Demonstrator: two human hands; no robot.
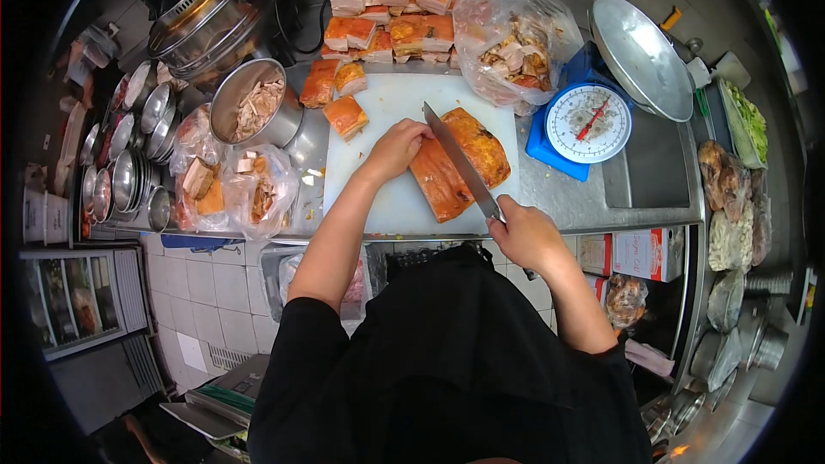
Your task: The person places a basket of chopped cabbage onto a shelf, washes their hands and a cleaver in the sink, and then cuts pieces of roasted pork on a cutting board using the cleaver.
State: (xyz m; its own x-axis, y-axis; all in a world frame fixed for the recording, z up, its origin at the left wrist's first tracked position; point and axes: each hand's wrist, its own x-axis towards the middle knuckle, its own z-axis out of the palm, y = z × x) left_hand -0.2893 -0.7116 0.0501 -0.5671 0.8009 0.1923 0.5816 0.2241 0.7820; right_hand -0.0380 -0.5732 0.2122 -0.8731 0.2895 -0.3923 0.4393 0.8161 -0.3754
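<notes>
On the white cutting board (378,206) lies a large slab of roasted meat with orange-brown skin (438,179). My right hand (522,232) is closed round the handle of a long knife (462,163), whose blade lies diagonally across the top of the slab. The blade's tip points up and left, close to my left hand (400,148). The fingers of my left hand are bent together at the slab's upper left edge, by the blade. A smaller cut block (345,117) sits at the board's left side. Many cut blocks (394,34) are piled behind the board.
A blue scale (589,124) stands right of the board, with a metal pan (643,58) behind it. Left are a pot of meat pieces (256,112) and plastic bags with meat (258,189). Another bag (517,45) lies behind the slab. A sink (649,163) is at the right.
</notes>
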